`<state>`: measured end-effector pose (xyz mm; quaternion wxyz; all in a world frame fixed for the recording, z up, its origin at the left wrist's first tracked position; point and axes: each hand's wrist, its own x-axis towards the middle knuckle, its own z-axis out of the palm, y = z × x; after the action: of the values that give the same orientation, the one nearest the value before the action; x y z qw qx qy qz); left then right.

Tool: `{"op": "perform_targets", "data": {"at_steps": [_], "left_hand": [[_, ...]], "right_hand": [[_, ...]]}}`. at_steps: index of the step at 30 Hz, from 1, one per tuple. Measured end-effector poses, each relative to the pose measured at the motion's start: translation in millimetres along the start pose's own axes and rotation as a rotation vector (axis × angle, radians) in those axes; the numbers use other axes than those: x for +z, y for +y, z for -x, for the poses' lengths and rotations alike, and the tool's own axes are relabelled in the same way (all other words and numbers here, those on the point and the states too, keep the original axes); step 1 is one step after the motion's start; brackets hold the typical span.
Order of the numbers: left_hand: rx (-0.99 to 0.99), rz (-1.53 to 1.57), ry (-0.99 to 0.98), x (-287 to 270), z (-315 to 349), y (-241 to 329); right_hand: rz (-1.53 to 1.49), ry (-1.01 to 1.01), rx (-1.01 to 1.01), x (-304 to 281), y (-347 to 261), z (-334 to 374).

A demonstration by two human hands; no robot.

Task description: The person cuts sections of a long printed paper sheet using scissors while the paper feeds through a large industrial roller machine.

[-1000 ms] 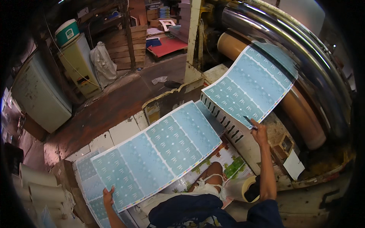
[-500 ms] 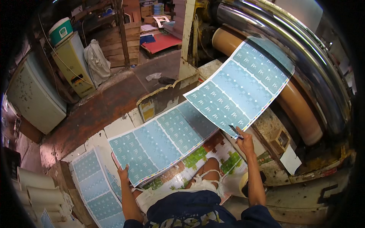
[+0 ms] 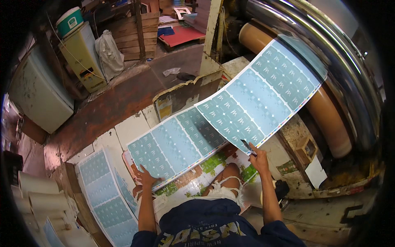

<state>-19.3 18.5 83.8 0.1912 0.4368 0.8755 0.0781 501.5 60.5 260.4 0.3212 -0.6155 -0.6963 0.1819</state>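
Observation:
A printed sheet (image 3: 263, 90) in teal and pale blue slopes down from the metal roller (image 3: 329, 45), its far end still against the roller. My right hand (image 3: 259, 159) is closed at its near corner around a thin, dark, blade-like tool (image 3: 245, 145), whose tip meets the sheet. A second printed sheet (image 3: 175, 142) lies flat in front of me, partly under the first. My left hand (image 3: 147, 178) rests at its near left corner, fingers spread.
More printed sheets (image 3: 103, 189) lie at my lower left, beside a wooden beam (image 3: 70, 185). A brown roller (image 3: 325, 111) runs below the metal one. A worn board (image 3: 185, 94) stands behind the flat sheet. A small wooden box (image 3: 305, 150) sits at the right.
The sloping sheet has come farther out from the roller, and my right hand has moved down and left with it. My left hand has let go of the flat sheet's edge and spread its fingers.

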Motion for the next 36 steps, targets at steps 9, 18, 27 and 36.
{"op": "perform_targets", "data": {"at_steps": [9, 18, 27, 36], "left_hand": [[-0.09, -0.31, -0.082, 44, 23, -12], [-0.056, -0.261, -0.151, 30, 24, -10], [0.117, 0.902, -0.602, 19, 30, 64], [-0.057, 1.527, -0.765, -38, 105, 207]], "right_hand": [[-0.077, -0.144, 0.197, 12, -35, 12], [-0.063, -0.121, 0.011, 32, -44, 41], [-0.094, -0.292, -0.053, 76, -97, 50], [-0.209, -0.323, -0.322, 69, -50, 53]]}}
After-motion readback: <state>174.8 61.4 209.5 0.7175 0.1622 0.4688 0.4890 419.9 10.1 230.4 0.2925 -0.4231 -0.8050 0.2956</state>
